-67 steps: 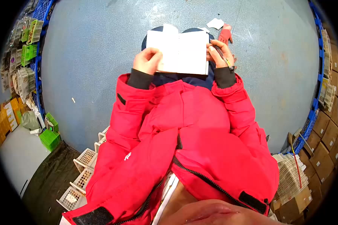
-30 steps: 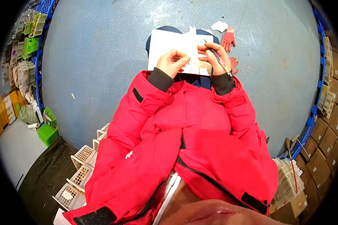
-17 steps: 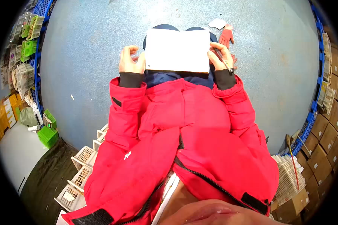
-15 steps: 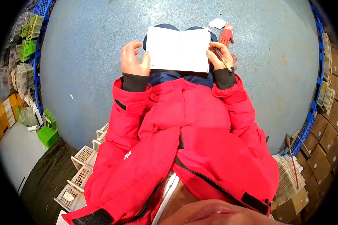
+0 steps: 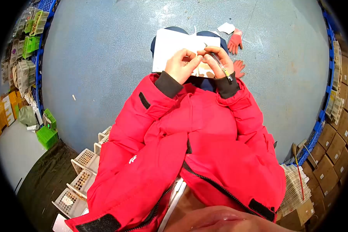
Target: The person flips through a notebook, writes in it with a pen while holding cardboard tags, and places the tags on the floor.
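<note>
An open notebook (image 5: pixel 167 44) with blank white pages lies across my knees. My left hand (image 5: pixel 181 65) is over its middle, thumb and forefinger pinched together; what they hold, if anything, is too small to make out. Against those fingertips rest the fingers of my right hand (image 5: pixel 218 62), above the right-hand page. A slim clear pen (image 5: pixel 225 70) with a dark end lies slanted across my right hand, held between its fingers. A thin white strip (image 5: pixel 195 30) sticks up at the notebook's top edge near the fold.
Two red gloves (image 5: pixel 235 41) and a white scrap (image 5: pixel 226 28) lie on the blue-grey floor (image 5: pixel 100 69) to the right. White baskets (image 5: pixel 86 159) stand at lower left, a green crate (image 5: pixel 47 137) beyond them. Cardboard boxes (image 5: pixel 326 174) are stacked at right, near a broom (image 5: pixel 297 162).
My left hand has moved right from the notebook's left edge to its middle and pinched its fingers. My right hand has shifted inward, pen still held, so both hands' fingertips meet.
</note>
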Demonstrator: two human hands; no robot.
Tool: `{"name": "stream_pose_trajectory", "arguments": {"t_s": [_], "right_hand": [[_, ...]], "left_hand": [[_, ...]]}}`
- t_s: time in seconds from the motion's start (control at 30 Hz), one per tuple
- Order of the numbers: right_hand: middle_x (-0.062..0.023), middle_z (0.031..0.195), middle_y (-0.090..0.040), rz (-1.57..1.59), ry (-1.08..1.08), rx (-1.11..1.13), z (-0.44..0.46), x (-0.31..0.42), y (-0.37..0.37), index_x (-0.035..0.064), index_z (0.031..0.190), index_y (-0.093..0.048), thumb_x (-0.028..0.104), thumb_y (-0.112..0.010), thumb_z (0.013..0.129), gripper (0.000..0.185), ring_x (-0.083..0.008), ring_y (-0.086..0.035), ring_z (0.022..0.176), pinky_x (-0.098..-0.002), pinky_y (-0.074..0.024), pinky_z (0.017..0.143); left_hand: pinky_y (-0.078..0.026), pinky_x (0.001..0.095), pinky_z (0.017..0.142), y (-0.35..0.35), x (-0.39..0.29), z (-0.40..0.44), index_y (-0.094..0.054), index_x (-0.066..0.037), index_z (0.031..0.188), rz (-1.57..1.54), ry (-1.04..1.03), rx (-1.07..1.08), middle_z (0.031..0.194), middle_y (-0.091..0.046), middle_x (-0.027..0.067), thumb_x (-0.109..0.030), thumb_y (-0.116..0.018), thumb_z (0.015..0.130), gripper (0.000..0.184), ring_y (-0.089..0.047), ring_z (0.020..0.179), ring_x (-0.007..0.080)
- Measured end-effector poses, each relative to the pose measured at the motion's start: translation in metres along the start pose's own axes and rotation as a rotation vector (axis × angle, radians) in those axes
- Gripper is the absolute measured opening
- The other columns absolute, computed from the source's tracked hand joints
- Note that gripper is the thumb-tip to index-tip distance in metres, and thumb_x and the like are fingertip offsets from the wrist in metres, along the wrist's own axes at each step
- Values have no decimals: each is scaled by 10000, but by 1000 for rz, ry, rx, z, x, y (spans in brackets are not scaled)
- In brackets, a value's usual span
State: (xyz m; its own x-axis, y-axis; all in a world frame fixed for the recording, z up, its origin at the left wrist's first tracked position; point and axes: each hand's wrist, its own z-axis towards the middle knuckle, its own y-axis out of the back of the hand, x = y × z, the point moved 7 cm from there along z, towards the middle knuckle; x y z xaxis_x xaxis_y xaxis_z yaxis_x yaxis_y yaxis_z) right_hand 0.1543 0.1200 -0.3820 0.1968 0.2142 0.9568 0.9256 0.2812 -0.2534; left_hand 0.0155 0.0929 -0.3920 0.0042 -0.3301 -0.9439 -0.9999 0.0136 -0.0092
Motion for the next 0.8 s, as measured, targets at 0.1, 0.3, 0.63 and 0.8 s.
{"name": "stream_pose_trajectory", "arguments": {"t_s": [0.1,0.3,0.63,0.8], "right_hand": [[-108,1039,-619,46,-15,-123,0,-2,13,-15,1118,-529,100,-567,892,257,-166,-602,945,-275,-480,819],[-92,1029,-619,85,-15,-150,-2,-5,18,10,1112,-544,81,-572,891,234,-159,-605,934,-289,-499,792],[-113,1085,-613,4,29,-3,-1,0,-2,4,1132,-522,38,-617,846,303,-167,-583,1023,-290,-463,889],[-108,1074,-616,17,-5,-52,0,-3,5,10,1129,-525,29,-605,848,293,-162,-589,1006,-282,-469,872]], "left_hand": [[-474,207,589,2,5,0,-580,-28,916,25,59,33,825,-595,33,-217,-627,883,197,-560,681,77],[-492,223,608,5,14,-1,-593,-23,949,-133,120,18,874,-613,46,-228,-658,862,232,-578,750,95],[-505,226,625,-1,9,0,-591,-33,974,-213,170,103,883,-604,32,-256,-654,866,256,-588,704,91],[-511,236,636,-1,13,1,-584,-39,989,-230,165,111,883,-606,34,-246,-647,870,247,-598,718,101]]}}
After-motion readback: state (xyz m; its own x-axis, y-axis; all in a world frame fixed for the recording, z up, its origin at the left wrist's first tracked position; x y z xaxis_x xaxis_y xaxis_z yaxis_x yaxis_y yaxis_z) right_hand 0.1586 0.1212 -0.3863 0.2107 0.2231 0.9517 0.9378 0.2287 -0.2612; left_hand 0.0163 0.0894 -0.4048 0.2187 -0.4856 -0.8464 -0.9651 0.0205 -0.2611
